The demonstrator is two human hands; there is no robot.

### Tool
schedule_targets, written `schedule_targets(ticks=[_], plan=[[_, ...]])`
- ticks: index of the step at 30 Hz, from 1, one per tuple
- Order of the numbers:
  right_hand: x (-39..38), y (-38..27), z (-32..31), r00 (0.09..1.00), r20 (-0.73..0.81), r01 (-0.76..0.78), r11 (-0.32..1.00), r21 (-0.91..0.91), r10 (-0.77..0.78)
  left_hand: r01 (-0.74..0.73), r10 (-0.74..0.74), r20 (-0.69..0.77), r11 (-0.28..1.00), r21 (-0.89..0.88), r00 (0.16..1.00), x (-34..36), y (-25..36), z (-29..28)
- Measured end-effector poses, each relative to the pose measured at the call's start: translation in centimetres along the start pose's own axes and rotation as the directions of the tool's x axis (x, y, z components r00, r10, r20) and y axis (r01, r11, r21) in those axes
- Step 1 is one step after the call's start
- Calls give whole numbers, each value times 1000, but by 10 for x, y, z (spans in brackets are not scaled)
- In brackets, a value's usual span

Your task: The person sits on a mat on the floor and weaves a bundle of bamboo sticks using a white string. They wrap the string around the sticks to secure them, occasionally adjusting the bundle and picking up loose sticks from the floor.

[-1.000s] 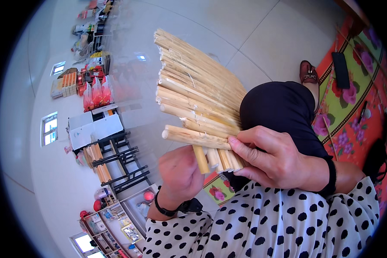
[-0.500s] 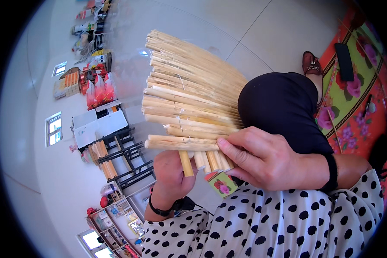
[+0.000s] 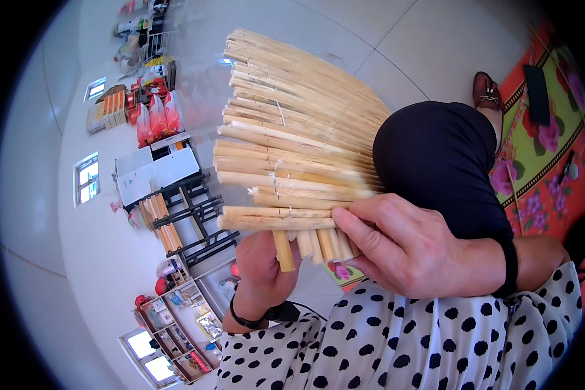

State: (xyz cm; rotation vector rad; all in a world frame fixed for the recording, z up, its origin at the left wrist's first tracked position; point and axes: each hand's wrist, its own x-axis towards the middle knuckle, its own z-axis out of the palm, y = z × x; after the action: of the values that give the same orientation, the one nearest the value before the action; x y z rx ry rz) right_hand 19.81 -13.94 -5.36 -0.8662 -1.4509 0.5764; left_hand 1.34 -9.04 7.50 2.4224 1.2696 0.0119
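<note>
A row of pale, straw-coloured stalks (image 3: 292, 133), tied together with thin white thread, fans out in front of me against my dark-trousered knee. Along its near edge, my right hand (image 3: 409, 244) pinches the nearest stalk (image 3: 273, 218) between thumb and fingers. Several short stalk ends (image 3: 315, 244) stick out crosswise below that stalk, between my hands. My left hand (image 3: 263, 263) is curled beneath the near edge, beside the leftmost short end. The stalks hide its fingertips, though the hand looks closed on them.
A patterned red and green mat (image 3: 539, 175) lies at the right, with a black flat object (image 3: 536, 95) on it. A brown shoe (image 3: 487, 91) is beside the mat. Shelves (image 3: 182, 325), a dark metal frame (image 3: 195, 221) and red bags (image 3: 159, 120) stand along the left wall.
The view has shifted slightly, so the surroundings sit further right. Both hands keep their hold on the stalks, with almost no movement between them.
</note>
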Motion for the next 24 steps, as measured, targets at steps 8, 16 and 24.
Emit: schedule_targets(ticks=[8, 16, 24], plan=[[1, -5, -10, 996, 86, 0, 996, -85, 7, -185, 204, -117, 970, 161, 972, 11, 5, 14], [3, -4, -10, 999, 45, 6, 996, -89, -2, -172, 185, -130, 979, 107, 974, 20, 4, 16], [4, -3, -7, 995, 45, 97, 972, -215, -89, -171, 173, -211, 985, 29, 962, 19, 3, 26]])
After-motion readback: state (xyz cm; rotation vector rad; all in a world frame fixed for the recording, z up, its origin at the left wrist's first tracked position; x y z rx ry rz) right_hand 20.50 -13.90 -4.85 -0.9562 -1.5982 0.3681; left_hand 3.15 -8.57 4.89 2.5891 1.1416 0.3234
